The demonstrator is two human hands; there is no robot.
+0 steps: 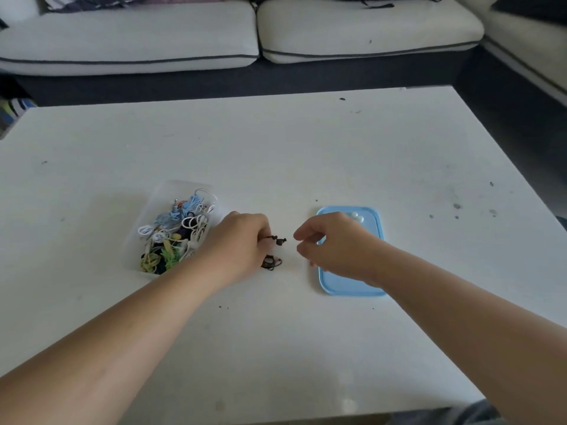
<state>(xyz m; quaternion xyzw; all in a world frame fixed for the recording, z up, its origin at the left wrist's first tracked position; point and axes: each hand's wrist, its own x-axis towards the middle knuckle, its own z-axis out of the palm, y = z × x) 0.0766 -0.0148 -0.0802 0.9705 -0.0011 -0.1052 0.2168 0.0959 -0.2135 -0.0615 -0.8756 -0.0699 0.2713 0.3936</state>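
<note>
1. Clear plastic tub (pixel 171 187), left of centre on the white counter (pixel 306 148). It holds many coiled earphone bundles (pixel 175 234) in white, blue, green and yellow, packed loosely.
2. Left hand (pixel 242 243), just right of the tub. Its fingers are curled round a black earphone cord (pixel 271 262). A coil hangs out under the hand close to the counter, and I cannot tell whether it touches. The earbud end (pixel 279 240) sticks out toward the other hand.
3. Right hand (pixel 334 246), near the earbud end but apart from it. The fingers are curled, with thumb and forefinger drawn close. I see nothing between them, and I cannot tell whether they pinch a fine strand.
4. Light blue rounded plastic lid (pixel 372 240), flat on the counter and partly under the right hand.
5. Risks, as I judge them:
   - The cord is thin and springy, so a loose hold would let the coil unwind and snag.
   - A hard pull on the earbud end could tighten a knot.
   - The left forearm passes close to the tub and could nudge it, spilling bundles.
   - The right wrist could slide the lid.
</note>
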